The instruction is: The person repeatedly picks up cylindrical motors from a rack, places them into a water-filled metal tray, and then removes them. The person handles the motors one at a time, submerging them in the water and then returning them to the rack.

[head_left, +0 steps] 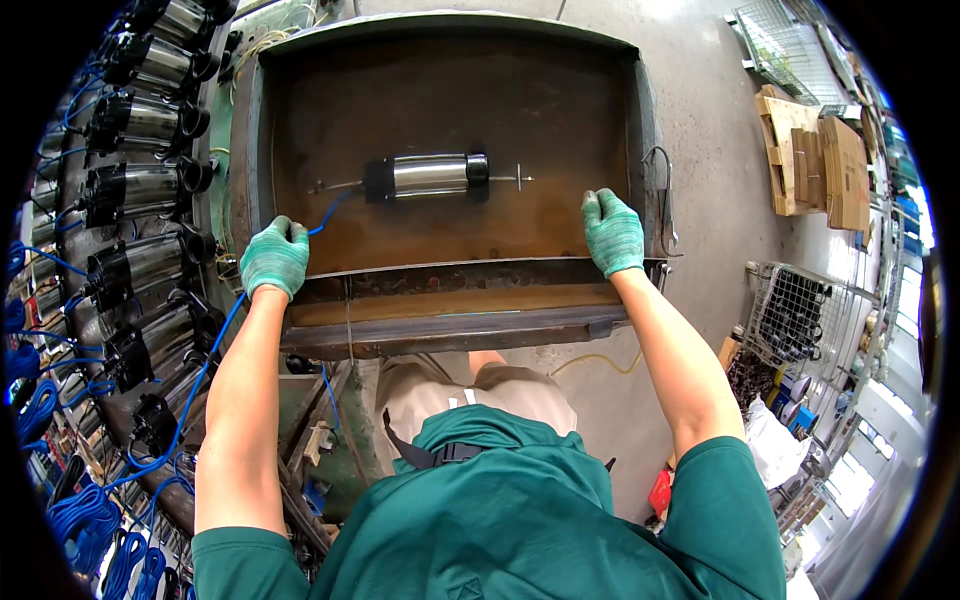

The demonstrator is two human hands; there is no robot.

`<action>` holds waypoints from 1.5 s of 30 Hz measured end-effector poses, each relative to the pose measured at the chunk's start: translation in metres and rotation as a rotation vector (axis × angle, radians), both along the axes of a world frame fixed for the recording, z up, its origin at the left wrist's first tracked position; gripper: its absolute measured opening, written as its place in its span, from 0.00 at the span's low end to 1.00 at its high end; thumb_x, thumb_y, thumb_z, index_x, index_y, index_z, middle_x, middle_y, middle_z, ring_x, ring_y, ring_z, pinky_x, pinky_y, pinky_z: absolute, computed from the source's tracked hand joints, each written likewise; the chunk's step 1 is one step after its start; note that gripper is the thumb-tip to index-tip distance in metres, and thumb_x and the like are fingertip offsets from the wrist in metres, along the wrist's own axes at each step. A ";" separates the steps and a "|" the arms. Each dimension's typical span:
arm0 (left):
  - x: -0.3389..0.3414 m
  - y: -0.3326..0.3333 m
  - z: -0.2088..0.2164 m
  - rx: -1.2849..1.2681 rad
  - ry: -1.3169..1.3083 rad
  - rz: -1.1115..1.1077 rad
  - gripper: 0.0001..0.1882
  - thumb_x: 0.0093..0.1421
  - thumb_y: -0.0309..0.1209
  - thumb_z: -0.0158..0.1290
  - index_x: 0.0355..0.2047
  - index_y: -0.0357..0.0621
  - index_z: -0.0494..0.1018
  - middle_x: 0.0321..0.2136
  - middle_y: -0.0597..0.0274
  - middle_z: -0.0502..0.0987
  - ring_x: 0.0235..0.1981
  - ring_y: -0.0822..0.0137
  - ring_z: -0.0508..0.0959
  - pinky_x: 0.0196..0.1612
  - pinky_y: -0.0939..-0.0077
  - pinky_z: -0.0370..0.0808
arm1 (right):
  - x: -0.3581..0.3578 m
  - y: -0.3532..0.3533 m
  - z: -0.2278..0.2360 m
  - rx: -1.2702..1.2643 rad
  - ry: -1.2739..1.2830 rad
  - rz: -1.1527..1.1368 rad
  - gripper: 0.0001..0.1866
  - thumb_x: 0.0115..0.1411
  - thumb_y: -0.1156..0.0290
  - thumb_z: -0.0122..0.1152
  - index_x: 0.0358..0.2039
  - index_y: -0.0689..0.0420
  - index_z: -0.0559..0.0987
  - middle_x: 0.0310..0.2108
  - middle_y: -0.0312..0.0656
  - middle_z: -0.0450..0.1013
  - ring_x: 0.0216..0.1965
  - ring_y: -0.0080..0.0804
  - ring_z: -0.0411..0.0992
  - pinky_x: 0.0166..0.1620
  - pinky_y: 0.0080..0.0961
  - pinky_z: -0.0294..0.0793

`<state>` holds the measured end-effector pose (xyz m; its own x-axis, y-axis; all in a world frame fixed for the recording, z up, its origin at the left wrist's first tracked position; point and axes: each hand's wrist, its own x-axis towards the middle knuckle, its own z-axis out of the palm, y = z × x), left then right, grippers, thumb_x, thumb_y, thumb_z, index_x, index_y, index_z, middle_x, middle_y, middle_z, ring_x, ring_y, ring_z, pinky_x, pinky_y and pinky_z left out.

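Note:
A silver cylindrical pump [430, 175] with black ends lies on its side in the brown, rusty metal tank [447, 22], which seems to hold water. Thin metal fittings stick out from both its ends, the right one crossed by a short T-bar. My left hand [273, 258], in a green knit glove, is closed at the tank's front left corner. The blue cable [328, 215] from the pump passes at this hand. At the right end of the tank's front edge [450, 266], my gloved right hand [612, 232] has its fingers curled. What lies inside either grip is hidden.
Several similar pumps [140, 122] stand in a row on the left, with coiled blue cables [80, 520]. A metal hook [668, 200] hangs on the tank's right wall. Farther right are flattened cardboard [845, 172] and a wire basket [795, 315] on the grey floor.

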<state>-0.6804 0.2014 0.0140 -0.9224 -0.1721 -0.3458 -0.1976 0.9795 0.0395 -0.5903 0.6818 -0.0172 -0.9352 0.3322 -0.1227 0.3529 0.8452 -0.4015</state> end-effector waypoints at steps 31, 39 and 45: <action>-0.001 -0.001 0.000 0.009 -0.016 -0.013 0.17 0.69 0.48 0.50 0.42 0.51 0.81 0.38 0.44 0.84 0.43 0.37 0.82 0.47 0.45 0.79 | 0.001 -0.001 0.004 -0.034 -0.013 -0.010 0.19 0.73 0.53 0.53 0.35 0.56 0.78 0.33 0.59 0.78 0.39 0.66 0.75 0.40 0.58 0.73; -0.001 0.001 0.003 0.000 -0.030 -0.001 0.17 0.69 0.48 0.50 0.41 0.51 0.81 0.37 0.44 0.84 0.43 0.37 0.82 0.47 0.44 0.79 | 0.001 0.000 0.000 -0.011 0.018 0.010 0.19 0.73 0.52 0.53 0.36 0.55 0.78 0.34 0.57 0.78 0.39 0.65 0.76 0.41 0.58 0.74; -0.001 0.000 0.002 0.003 -0.031 -0.005 0.17 0.69 0.48 0.50 0.40 0.50 0.81 0.37 0.44 0.84 0.43 0.37 0.82 0.47 0.44 0.79 | 0.002 0.000 -0.001 0.010 0.024 0.014 0.19 0.73 0.52 0.53 0.35 0.55 0.78 0.34 0.57 0.78 0.39 0.65 0.76 0.40 0.57 0.74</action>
